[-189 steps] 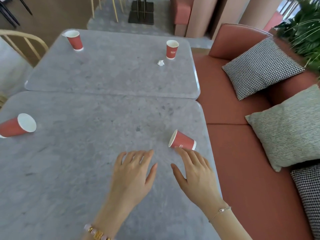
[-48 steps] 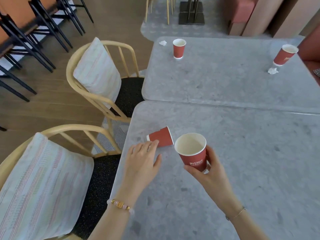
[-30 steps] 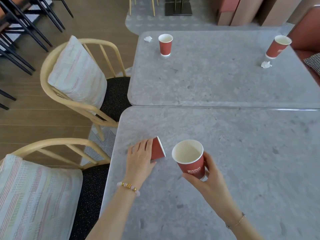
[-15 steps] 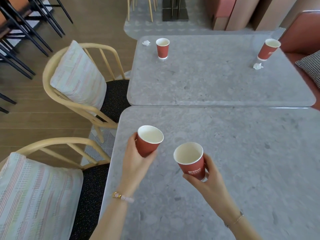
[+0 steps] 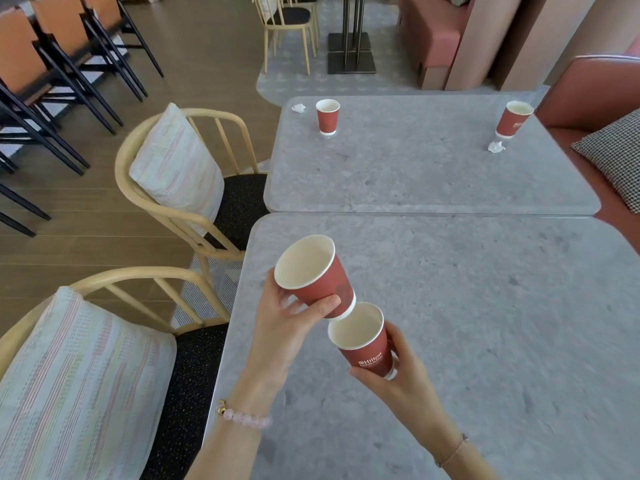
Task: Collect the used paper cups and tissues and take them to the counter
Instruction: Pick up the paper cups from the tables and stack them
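Observation:
My left hand (image 5: 284, 327) grips a red paper cup (image 5: 311, 275), tilted, its base touching the rim of a second red cup (image 5: 363, 344) that my right hand (image 5: 398, 379) holds upright over the near grey table (image 5: 485, 341). On the far table (image 5: 415, 168) a red cup (image 5: 327, 116) stands at the back left with a crumpled tissue (image 5: 298, 107) beside it. Another red cup (image 5: 513, 119) stands at the back right, a tissue (image 5: 496, 147) just in front of it.
Two wooden chairs with striped cushions (image 5: 176, 161) (image 5: 76, 375) stand along the tables' left side. A red sofa with a checked pillow (image 5: 616, 150) runs along the right. Black-legged chairs (image 5: 52, 64) are stacked at the far left.
My left hand lifted the fallen cup off the table, turned it upright and brought its base to the mouth of the cup in my right hand.

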{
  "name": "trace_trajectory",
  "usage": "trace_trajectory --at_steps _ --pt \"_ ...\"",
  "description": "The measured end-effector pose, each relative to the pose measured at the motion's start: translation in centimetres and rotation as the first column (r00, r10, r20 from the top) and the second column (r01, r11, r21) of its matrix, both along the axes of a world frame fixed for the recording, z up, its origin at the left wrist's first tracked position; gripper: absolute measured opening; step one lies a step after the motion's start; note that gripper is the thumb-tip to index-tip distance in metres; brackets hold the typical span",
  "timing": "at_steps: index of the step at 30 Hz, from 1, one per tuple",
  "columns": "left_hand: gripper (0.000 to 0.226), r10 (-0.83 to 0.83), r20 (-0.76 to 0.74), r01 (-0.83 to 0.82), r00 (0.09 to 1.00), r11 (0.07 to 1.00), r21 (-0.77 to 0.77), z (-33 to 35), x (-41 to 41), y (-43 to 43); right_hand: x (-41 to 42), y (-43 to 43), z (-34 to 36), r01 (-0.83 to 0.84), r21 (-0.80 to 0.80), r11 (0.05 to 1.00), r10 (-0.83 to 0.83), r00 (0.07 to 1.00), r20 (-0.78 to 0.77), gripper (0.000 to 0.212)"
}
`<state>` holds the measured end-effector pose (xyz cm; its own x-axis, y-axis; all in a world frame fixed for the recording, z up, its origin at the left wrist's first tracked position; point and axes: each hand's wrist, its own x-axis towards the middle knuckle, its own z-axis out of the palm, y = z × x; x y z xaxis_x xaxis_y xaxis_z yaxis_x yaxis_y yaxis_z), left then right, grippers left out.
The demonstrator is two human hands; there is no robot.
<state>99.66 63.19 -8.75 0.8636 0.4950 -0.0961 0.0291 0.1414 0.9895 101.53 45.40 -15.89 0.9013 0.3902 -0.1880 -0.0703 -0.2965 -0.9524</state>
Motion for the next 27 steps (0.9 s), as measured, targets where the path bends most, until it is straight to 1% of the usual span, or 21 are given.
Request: trace_trajectory --at_steps 8,12,19,24,27 --pt "0.064 -0.118 -0.106 0.122 0.987 0.992 0.034 0.0 -3.9 -2.2 -2.6 0.0 0.8 -0.047 0.047 0.998 0.045 0.998 0.044 0.066" --pt "0.065 -0.129 -0.103 0.137 0.986 0.988 0.068 -0.4 -5.2 -2.2 -3.6 0.0 1.1 -0.041 0.074 0.996 0.038 0.998 0.045 0.068" --pt "0.063 -0.18 -0.164 0.216 0.97 0.948 0.236 -0.7 -7.0 -2.2 -5.0 0.2 1.3 -0.039 0.087 0.995 0.034 0.997 0.066 0.067" --pt "0.073 -0.165 -0.206 0.224 0.964 0.925 0.307 -1.2 -7.9 -2.6 -5.8 0.2 1.5 -0.03 0.094 0.995 0.024 0.998 0.064 0.064" --pt "0.073 -0.176 -0.214 0.239 0.961 0.918 0.317 -1.1 -8.3 -2.7 -6.1 0.2 1.6 -0.029 0.104 0.994 0.022 0.998 0.067 0.063"
